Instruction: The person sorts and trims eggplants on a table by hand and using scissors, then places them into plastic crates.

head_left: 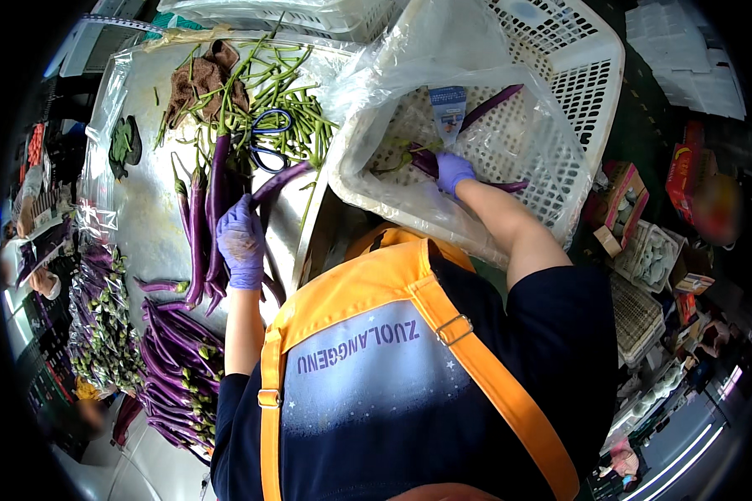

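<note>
My left hand, in a purple glove, is closed around a long purple eggplant above the metal table. More long eggplants lie beside that hand. My right hand, gloved the same way, reaches into a white crate lined with a clear plastic bag. Its fingers close on an eggplant, partly hidden by the hand. Another eggplant lies in the crate near a blue and white label. Scissors with dark blue handles rest on the table.
Cut green stems and a brown cloth cover the table's far part. A big heap of eggplants lies at the near left, beside bagged ones. Cardboard boxes stand right of the crate. Another person's hand shows at far left.
</note>
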The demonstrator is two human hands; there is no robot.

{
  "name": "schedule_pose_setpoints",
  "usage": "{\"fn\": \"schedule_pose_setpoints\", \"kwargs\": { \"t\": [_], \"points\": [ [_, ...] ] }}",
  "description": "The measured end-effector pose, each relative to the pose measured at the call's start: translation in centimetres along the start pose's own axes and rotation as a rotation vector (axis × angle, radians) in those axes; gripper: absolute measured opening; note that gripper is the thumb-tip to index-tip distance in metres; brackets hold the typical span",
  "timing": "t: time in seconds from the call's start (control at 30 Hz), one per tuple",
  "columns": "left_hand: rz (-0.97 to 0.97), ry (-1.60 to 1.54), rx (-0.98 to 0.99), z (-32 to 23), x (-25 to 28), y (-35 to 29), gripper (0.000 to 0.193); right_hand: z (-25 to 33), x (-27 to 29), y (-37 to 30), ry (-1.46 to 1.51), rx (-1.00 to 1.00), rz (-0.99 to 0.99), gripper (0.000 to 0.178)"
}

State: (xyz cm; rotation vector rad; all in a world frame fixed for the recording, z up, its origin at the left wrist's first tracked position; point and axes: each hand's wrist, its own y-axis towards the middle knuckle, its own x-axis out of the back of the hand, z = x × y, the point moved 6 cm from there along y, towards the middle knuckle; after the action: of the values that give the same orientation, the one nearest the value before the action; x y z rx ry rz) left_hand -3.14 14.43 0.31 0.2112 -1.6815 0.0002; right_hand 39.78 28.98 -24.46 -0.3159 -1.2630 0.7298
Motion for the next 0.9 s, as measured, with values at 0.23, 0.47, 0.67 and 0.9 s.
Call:
{"fn": "schedule_pose_setpoints", "kwargs": {
  "t": [0.23,0.47,0.67,0.9],
  "points": [
    [0.153,0.110,0.112,-0.3,-0.4,1.4,0.040,2.3,10.6,-3.8,-0.091,0.145,0.478,0.052],
    [0.209,-0.103,0.105,0.8,0.6,1.4,0.040,6.8,27.5,-17.4,0.562,0.147,0.625,0.043],
    [0.140,-1.129,0.392,-3.3,4.1,2.6,0.036,13.2,34.5,-25.0,1.115,0.445,0.299,0.068],
    [0.601,-1.563,0.143,-13.9,10.4,5.0,0.057,33.1,27.4,-18.1,1.366,0.662,0.128,0.041]
  ]
}}
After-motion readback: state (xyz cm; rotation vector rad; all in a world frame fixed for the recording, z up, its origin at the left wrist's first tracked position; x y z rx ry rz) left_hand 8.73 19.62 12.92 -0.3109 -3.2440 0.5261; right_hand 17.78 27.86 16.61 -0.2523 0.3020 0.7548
